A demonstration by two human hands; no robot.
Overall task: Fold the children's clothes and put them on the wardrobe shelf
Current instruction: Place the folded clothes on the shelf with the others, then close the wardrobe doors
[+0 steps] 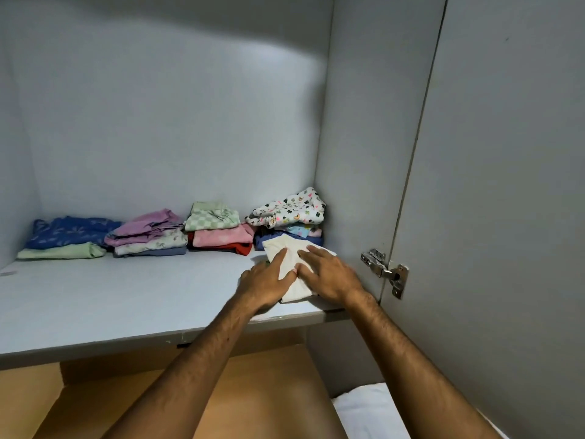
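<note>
Hands flat on folded cloth

Head view: cream garment, soft and folded into a rough rectangle, lies at the right front of the smooth pale-grey wardrobe shelf. Left hand and right hand press on it, fingers straight and slightly spread. Behind sit four folded stacks (checked green, clover-printed white). A metal hinge glints on the door.

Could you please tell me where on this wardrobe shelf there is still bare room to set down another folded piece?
The shelf is bare across its front left and middle, between the back row of stacks and the front edge, left of the left hand. The right corner is crowded: both hands press the white garment there, right hand by the wall.
</note>
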